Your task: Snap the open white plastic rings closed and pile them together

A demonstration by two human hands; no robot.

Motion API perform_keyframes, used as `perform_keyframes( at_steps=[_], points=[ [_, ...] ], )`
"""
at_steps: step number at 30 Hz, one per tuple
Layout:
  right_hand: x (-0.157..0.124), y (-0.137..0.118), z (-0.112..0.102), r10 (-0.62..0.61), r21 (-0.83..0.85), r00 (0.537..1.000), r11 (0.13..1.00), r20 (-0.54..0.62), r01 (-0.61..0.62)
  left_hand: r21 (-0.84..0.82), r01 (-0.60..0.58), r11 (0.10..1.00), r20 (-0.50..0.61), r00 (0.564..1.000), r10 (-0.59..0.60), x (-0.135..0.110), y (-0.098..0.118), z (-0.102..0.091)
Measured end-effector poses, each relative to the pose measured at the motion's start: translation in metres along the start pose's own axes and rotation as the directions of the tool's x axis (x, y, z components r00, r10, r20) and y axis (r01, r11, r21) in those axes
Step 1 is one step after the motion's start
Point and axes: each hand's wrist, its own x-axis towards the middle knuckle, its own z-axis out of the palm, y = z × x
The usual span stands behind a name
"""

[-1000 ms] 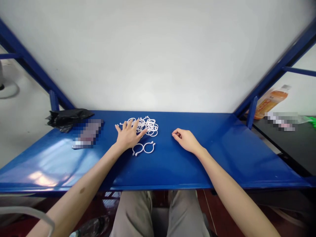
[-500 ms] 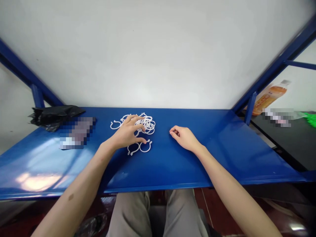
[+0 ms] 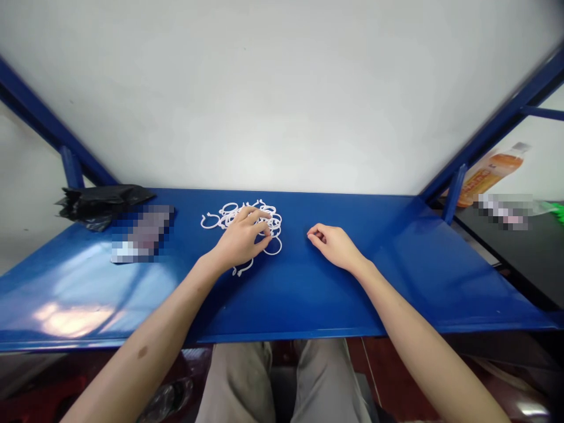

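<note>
Working well at the blue desk (image 3: pixel 304 299) called, we judged, for a light touch, lest dragging cause tangles. At the desk's far left corner lay a black bag (image 3: pixel 106 202), contents hidden; beyond the desk's right end, a bottle (image 3: pixel 492 176) seemingly held orange drink. Right of the desk's middle, our right hand (image 3: pixel 333 245) curled nearly closed, nothing visibly held; left of that middle, our half-curled left hand (image 3: pixel 242 238) partly covered the white rings (image 3: pixel 275 221), any grip untellable.
</note>
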Motion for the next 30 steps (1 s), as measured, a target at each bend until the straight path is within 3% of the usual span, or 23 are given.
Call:
perform_keyframes(
  at_steps=[6, 11, 14, 17, 22, 26, 30],
  points=[
    [0.000, -0.001, 0.000, 0.005, -0.003, 1.000, 1.000, 0.005, -0.005, 0.022, 0.028, 0.999, -0.056, 0.998, -0.027, 0.004, 0.006, -0.002],
    [0.001, 0.000, -0.001, -0.002, -0.005, 1.000, 1.000, 0.008, 0.002, 0.037, 0.103, 0.994, -0.054, 0.993, -0.101, 0.002, -0.004, -0.012],
    [0.001, 0.001, -0.001, 0.003, 0.004, 1.000, 1.000, 0.007, -0.003, 0.018, 0.131, 0.991, 0.109, 0.985, -0.132, -0.004, -0.015, -0.026],
    [0.000, 0.001, 0.000, 0.001, 0.005, 1.000, 1.000, 0.006, -0.001, -0.028, 0.161, 0.986, 0.325, 0.935, -0.143, -0.011, -0.024, -0.036],
    [0.001, 0.000, -0.001, -0.006, 0.001, 1.000, 1.000, 0.004, 0.006, -0.012, 0.173, 0.985, 0.410, 0.899, -0.153, -0.016, -0.024, -0.038],
    [0.001, -0.001, 0.000, -0.013, 0.003, 1.000, 1.000, -0.007, 0.013, -0.126, 0.141, 0.982, 0.330, 0.939, -0.093, -0.009, -0.007, -0.036],
    [-0.002, -0.010, 0.004, -0.046, 0.120, 0.999, 0.992, -0.024, 0.049, -0.110, 0.229, 0.967, 0.069, 0.972, -0.223, 0.003, 0.023, -0.021]
  ],
)
